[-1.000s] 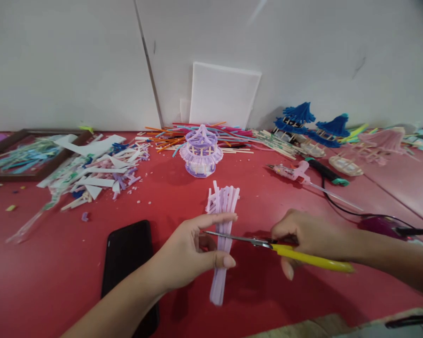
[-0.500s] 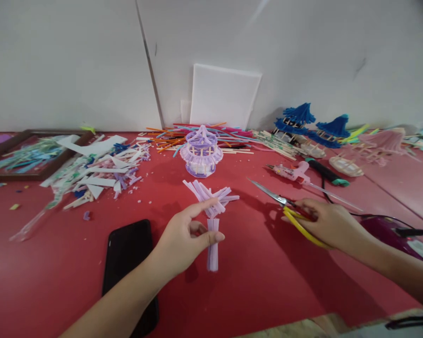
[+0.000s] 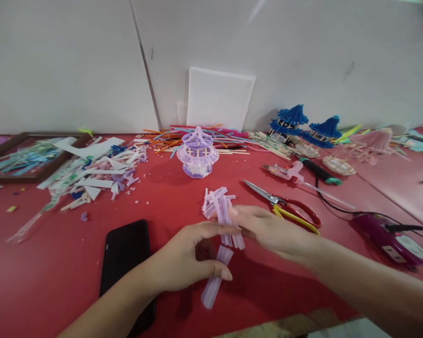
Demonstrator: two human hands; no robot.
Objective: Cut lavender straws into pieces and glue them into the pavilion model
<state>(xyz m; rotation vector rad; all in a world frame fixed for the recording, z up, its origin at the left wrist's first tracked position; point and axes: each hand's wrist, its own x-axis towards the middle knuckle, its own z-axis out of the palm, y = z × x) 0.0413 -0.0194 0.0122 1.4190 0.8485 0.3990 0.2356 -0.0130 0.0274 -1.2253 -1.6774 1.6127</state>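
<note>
My left hand (image 3: 190, 256) is closed on a bundle of lilac strips (image 3: 216, 277), pinched between thumb and fingers. More cut lilac strips (image 3: 223, 213) lie beyond it, and my right hand (image 3: 264, 227) is closed around some of these, its fingertips partly hidden. Scissors (image 3: 277, 199) with red and yellow handles lie on the red table (image 3: 268, 300), just beyond my right hand. A small lilac round pavilion model (image 3: 198, 152) stands behind the strips.
A black phone (image 3: 125, 256) lies by my left forearm. Paper scraps (image 3: 98, 173) and a brown frame (image 3: 21, 179) are at left. On the right are a pink glue gun (image 3: 285, 171), a purple power strip (image 3: 391, 239) and blue-roofed models (image 3: 291, 119). Coloured sticks (image 3: 162, 141) line the wall.
My right hand has let go of the scissors, now on the table, and moved left to the lilac strips. My left hand and its bundle have come slightly nearer, the bundle now tilted.
</note>
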